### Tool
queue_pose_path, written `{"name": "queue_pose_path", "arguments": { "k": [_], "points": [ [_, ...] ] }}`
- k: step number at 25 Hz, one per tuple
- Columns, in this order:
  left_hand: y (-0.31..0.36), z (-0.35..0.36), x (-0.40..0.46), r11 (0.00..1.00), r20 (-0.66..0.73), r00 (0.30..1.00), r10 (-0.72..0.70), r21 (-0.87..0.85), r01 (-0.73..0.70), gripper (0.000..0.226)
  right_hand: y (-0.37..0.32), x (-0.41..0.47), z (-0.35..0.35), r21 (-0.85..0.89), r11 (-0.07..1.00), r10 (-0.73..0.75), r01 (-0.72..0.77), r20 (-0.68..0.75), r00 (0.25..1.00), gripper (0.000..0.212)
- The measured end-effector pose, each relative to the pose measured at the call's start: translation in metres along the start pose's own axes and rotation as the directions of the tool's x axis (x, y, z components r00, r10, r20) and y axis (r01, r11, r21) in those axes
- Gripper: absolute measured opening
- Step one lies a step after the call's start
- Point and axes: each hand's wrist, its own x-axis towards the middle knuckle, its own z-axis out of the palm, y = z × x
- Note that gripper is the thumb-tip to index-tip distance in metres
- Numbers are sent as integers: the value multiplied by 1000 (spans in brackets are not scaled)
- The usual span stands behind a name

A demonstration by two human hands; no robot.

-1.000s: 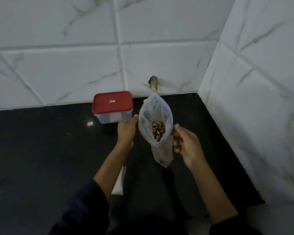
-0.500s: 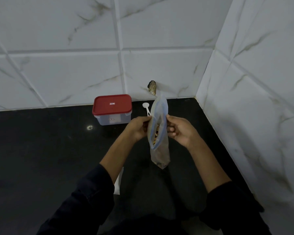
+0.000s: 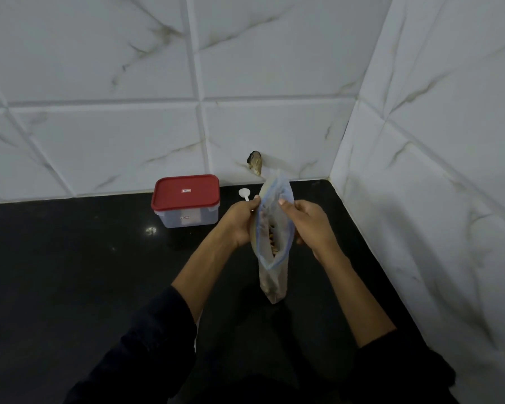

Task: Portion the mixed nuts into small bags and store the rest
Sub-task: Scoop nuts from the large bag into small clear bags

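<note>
Behind the bag, lidded container, white spoon

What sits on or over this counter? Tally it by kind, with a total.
Zip bag of nuts, held by left hand and right hand: 1
Red-lidded container: 1
White spoon: 1
Total: 3

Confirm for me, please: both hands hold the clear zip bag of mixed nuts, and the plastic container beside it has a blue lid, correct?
Not quite: the head view shows the plastic container's lid is red, not blue. Both the left hand and right hand do hold the clear zip bag of mixed nuts.
</note>
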Motion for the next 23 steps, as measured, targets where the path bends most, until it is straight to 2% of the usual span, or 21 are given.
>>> {"name": "queue_pose_path", "arguments": {
  "k": [4,6,8,10,13,14,16,17,19,21,23],
  "points": [
    [13,15,-3,998,89,995,48,30,-51,39,-13,11,-7,-101,994,-50,43,-73,996,20],
    [13,11,2,995,36,997,62,77,-65,40,-8,13,-7,-198,980,-16,3,-66,998,15],
    [7,3,6,997,-22,1000,1,80,1,42,-1,16,-6,-291,956,23,-39,-56,998,15],
    [0,-3,10,998,-34,998,-59,12,59,44,2,22,-5,-322,945,30,-48,-60,998,22],
    [-6,-4,18,999,1,999,-38,-31,38,46,-4,33,-5,-353,936,-4,-22,-73,997,54],
    [-8,-4,19,1000,8,1000,-20,19,20,47,-7,37,-4,-389,921,-46,11,-81,996,60],
    [-8,2,15,978,-17,1000,23,209,-19,47,-11,47,-2,-550,828,-182,114,-69,981,58],
    [-8,5,14,938,-46,998,52,346,-33,46,-12,51,0,-636,755,-236,158,-39,971,51],
    [-4,5,16,777,-105,986,133,629,-38,41,-9,57,0,-724,660,-282,199,6,959,36],
    [2,3,18,542,-105,966,237,840,-42,29,-6,59,0,-732,653,-300,194,-14,954,26],
    [7,3,21,329,-45,945,324,942,-68,26,-3,60,-1,-727,660,-317,188,-43,948,24]
  ]
}}
